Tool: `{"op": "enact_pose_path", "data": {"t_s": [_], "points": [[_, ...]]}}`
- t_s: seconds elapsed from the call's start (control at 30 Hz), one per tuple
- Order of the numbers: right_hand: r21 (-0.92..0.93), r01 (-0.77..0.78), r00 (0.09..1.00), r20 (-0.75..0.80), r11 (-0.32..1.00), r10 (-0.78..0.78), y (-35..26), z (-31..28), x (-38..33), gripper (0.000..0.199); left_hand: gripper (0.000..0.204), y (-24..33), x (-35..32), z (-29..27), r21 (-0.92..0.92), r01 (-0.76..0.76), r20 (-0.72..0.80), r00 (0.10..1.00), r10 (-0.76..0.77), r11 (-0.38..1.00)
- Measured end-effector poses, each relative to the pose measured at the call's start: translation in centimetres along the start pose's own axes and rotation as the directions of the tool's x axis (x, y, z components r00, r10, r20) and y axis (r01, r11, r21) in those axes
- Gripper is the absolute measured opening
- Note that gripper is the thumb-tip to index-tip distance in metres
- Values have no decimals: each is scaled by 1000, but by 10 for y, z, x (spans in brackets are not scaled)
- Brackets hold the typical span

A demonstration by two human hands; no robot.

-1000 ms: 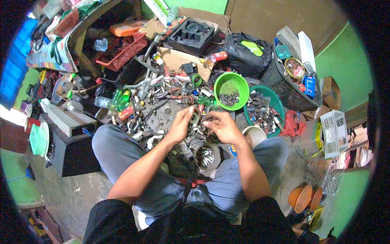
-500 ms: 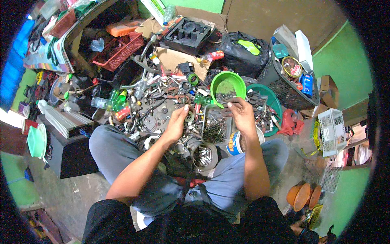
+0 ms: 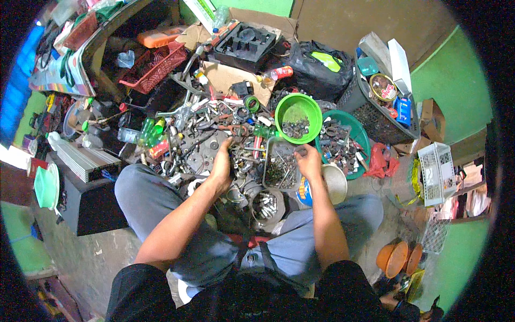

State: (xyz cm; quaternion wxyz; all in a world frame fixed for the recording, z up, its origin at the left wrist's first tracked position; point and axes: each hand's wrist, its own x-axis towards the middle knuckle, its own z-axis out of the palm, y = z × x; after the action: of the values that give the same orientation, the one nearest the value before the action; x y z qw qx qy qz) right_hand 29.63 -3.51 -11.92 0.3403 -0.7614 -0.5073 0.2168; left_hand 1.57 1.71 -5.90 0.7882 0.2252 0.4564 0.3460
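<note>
Left hand (image 3: 221,167): raised on edge over the heap of metal parts (image 3: 201,129), thumb uppermost, fingers mostly hidden from above; whether it holds anything cannot be told. Right hand (image 3: 309,163): thumb and fingers drawn close together at the upper right edge of a clear rectangular tray (image 3: 266,173); whether they grasp the rim or a small piece cannot be told. Tray: between the two hands, in front of the seated person, holding dark screws and a few longer rods. Clearances: hands well apart, the gap spanned by loose parts and tray; tray's far edge just beside a bright green bowl (image 3: 292,106), near edge beside a round grey tub (image 3: 280,213); knees bounding the work on both sides. Containers: green bowl, small dark metal pieces gathered toward its near side; teal basin (image 3: 365,134), right of the bowl, mixed dark and white parts; grey tub, short white cylinders; white bucket (image 3: 336,185), beside the right wrist, contents not discernible; black perforated basket (image 3: 365,104), farther right, boxes and a round tin.
</note>
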Motion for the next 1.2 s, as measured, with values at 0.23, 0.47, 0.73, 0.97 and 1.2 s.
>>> {"op": "enact_pose_path", "data": {"t_s": [0.23,0.47,0.73,0.97,1.2], "points": [[-203,-77,994,-95,976,58,54,21,-4,15,44,-1,-7,11,-5,75,68,995,-75,997],[-245,-168,986,-36,955,164,38,18,-7,16,46,12,-23,15,-5,63,68,996,-63,998],[12,74,982,-176,997,-71,-24,-11,5,20,48,8,-15,8,-57,50,115,992,-43,997],[100,228,967,-137,968,-214,-96,-41,-13,17,45,17,-32,29,-97,91,170,983,-74,991],[153,292,952,-140,944,-271,-126,-49,-33,13,41,14,-33,33,23,98,157,982,-101,995]]}}
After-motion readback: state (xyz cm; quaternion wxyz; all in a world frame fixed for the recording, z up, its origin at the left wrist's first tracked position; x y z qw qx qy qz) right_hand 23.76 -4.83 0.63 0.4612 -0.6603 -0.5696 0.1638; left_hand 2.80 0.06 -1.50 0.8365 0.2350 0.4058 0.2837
